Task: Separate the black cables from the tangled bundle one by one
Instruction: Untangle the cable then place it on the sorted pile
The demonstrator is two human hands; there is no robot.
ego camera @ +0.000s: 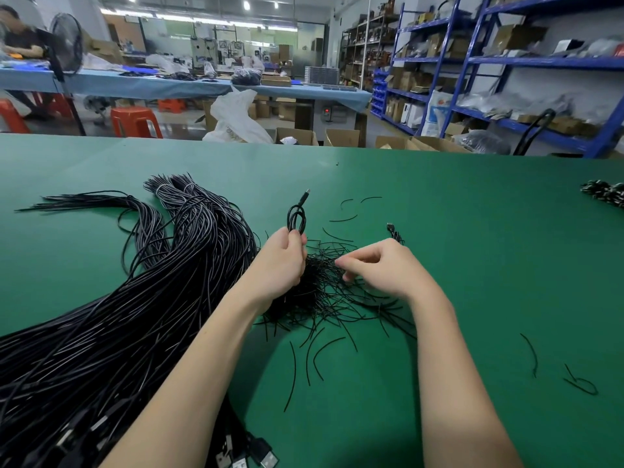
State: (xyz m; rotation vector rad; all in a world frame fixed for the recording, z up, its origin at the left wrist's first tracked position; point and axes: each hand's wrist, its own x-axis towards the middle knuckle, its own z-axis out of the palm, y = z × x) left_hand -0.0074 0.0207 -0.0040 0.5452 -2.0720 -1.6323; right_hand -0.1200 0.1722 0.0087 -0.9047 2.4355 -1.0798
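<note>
**Cable sorting on green bench – early stage, most of bundle left**

Workshop room, blue metal shelving [506, 62] at upper right, long blue-topped tables across the back, orange plastic stools [135, 121] upper left. Foreground: wide green work mat [439, 231] fills the lower frame.

Left hand [280, 265], centre frame: fingers curled tight around a looped thin black cable with a small plug tip [297, 217], loop and plug sticking up above the fist. Right hand [378, 265], just right of centre: fingers bent, fingertips pinching down into the heap; cannot tell for sure whether it actually has hold of a strand.

Between and under both hands: messy pile of short thin black wire strands [324, 292], touching both hands, loose pieces scattered toward lower centre and lower right. A second small plug end [391, 228] lies just beyond the right hand.

Left half of frame: big thick bundle of long glossy black cables [135, 315], running from lower left up to fanned ends at upper-left centre, USB plugs visible at bottom edge. Far right edge: small separate black-and-white bunch [604, 194].

Judgement: one cable looks lifted clear in the left hand. No clear sorted stack visible. Main bundle looks largely untouched, so the bulk of the separating is left.
</note>
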